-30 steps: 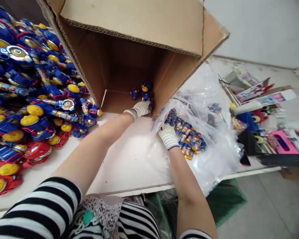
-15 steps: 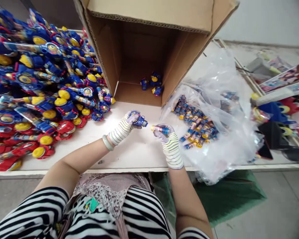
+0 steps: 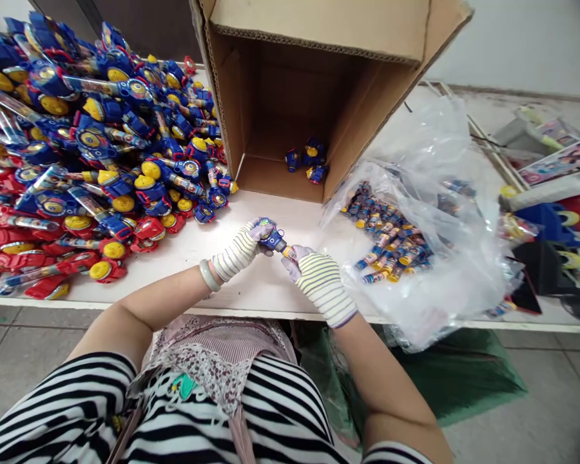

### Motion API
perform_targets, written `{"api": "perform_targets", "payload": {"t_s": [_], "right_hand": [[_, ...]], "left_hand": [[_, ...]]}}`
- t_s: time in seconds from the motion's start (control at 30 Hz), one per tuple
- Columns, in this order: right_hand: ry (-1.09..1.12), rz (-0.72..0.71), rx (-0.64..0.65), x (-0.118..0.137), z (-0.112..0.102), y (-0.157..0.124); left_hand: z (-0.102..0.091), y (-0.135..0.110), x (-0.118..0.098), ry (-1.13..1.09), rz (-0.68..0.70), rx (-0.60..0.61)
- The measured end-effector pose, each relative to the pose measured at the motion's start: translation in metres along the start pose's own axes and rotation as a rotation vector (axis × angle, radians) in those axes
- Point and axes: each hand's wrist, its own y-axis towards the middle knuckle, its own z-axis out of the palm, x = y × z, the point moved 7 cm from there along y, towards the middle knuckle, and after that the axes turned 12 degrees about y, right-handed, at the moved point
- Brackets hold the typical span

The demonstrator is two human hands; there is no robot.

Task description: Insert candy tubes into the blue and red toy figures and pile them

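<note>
Blue toy head [image 3: 272, 239] is in the left hand [image 3: 236, 252], held up over the desk [image 3: 270, 299]. Fingers clamp its body; dark neck is left clear, I'd guess to free the joint. Right hand [image 3: 321, 278] pinches a printed tube [image 3: 289, 252], mostly hidden by the glove, yellow end showing at the neck. Hands near each other, linked through the parts. Neck and tube meet or nearly so; from my feed I can't tell if they're seated.

Direction: neck aims right and slightly toward the person; long axis runs slantwise, far left to near right. Tube lies roughly on that line, so the 2 ends face each other, probably gripped this way for alignment.

Outward: clear plastic bag [image 3: 430, 303] to the right, loose printed tubes [image 3: 391, 241] bunched in its left part at mixed angles, likely there for short right-hand reach. Cardboard box [image 3: 319, 22] beyond, mouth facing the person, I assume for straight access; 3 blue pieces [image 3: 314, 153] on its floor by the right wall. Left side: big heap of blue toys [image 3: 94, 138], tubes on many, red toys [image 3: 147, 232] mostly along the near side, apparently parked off the working spot. Green sack [image 3: 464, 380] below the desk, right.
</note>
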Motion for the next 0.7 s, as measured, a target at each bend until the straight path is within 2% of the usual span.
{"api": "perform_targets", "payload": {"t_s": [0.1,0.17,0.23,0.33,0.37,0.43,0.5,0.57,0.63,0.7], "right_hand": [[-0.043,0.018,0.066,0.005,0.005,-0.001],[0.083,0.010,0.073,0.004,0.012,-0.002],[0.391,-0.003,0.098,0.001,0.024,-0.004],[1.001,0.001,0.276,0.002,0.052,-0.004],[1.123,0.017,0.306,0.002,0.058,-0.002],[1.110,0.029,0.226,-0.001,0.058,0.004],[0.866,0.026,0.019,-0.006,0.045,0.010],[0.710,0.024,-0.102,-0.005,0.034,0.009],[0.852,0.048,-0.040,0.001,0.038,0.004],[1.150,0.092,0.142,0.014,0.054,-0.002]], "left_hand": [[0.000,-0.006,-0.005,0.149,0.051,-0.021],[-0.003,-0.011,-0.011,0.279,0.096,-0.031],[-0.004,-0.014,-0.016,0.323,0.130,-0.019],[-0.008,-0.016,-0.026,0.341,0.198,-0.026],[-0.009,-0.015,-0.029,0.367,0.220,-0.034],[-0.011,-0.011,-0.032,0.421,0.228,-0.049],[-0.014,-0.005,-0.028,0.418,0.175,-0.053],[-0.017,0.000,-0.023,0.364,0.118,-0.051],[-0.017,0.000,-0.019,0.313,0.103,-0.021],[-0.017,-0.004,-0.018,0.301,0.133,0.018]]}}
